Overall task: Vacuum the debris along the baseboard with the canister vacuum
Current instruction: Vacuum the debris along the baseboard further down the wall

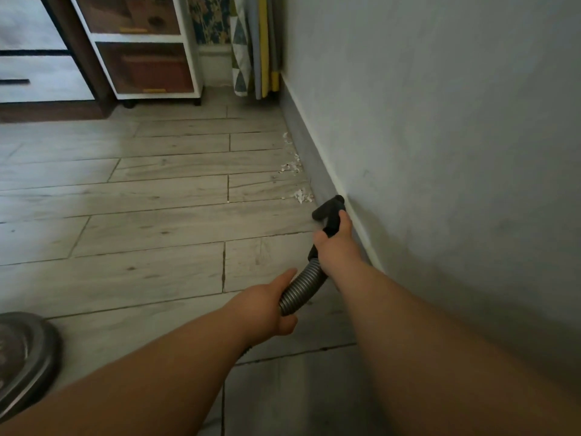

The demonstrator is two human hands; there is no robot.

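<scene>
Your right grip point(338, 243) is wrapped around the black handle behind the nozzle point(328, 209), and your left grip point(267, 305) is curled around the ribbed hose point(303, 286) just behind it. The nozzle sits right beside the baseboard point(309, 152), at the right edge of the floor point(141, 221). The debris point(301, 195) is a run of white scraps along that same edge. Its nearest cluster lies just ahead of the nozzle, and more clusters sit farther up toward the far corner. To do this stretch well, I judge you should lay the nozzle mouth low and tight into the seam where floor meets baseboard. Then push forward slowly so the scraps are drawn in rather than shoved ahead, and let the left grip feed hose slack so the nozzle does not lift. The nozzle mouth faces away from you, so you cannot tell whether it touches the floor. The canister vacuum point(25, 350) is cut off at the lower left corner, and the hose run back to it is hidden under your left forearm. The light is dim, so any fine dust between the clusters is hard to make out.
</scene>
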